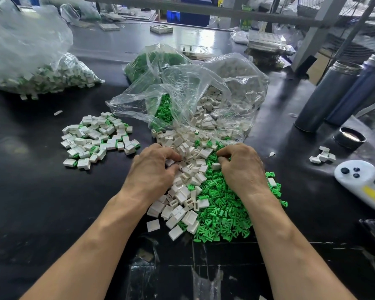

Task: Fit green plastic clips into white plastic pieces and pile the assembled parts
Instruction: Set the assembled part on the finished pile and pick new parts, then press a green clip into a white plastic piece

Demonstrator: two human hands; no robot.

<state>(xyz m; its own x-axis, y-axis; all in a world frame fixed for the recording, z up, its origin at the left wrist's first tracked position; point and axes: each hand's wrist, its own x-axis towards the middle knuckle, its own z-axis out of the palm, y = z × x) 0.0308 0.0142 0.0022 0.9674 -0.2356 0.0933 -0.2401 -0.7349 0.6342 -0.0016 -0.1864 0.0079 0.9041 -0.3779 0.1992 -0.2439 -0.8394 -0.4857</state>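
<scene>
A heap of loose white plastic pieces lies in front of me on the black table, with a heap of green clips to its right. My left hand rests on the white heap, its fingers curled around a white piece. My right hand sits on the green heap, fingertips curled down among the clips beside a white piece; whether they hold one is hidden. A pile of assembled white-and-green parts lies to the left.
A torn clear bag spilling white pieces and green clips lies just beyond my hands. A large bag of assembled parts is at far left. Two metal flasks, a black lid, a few white pieces and a white controller occupy the right.
</scene>
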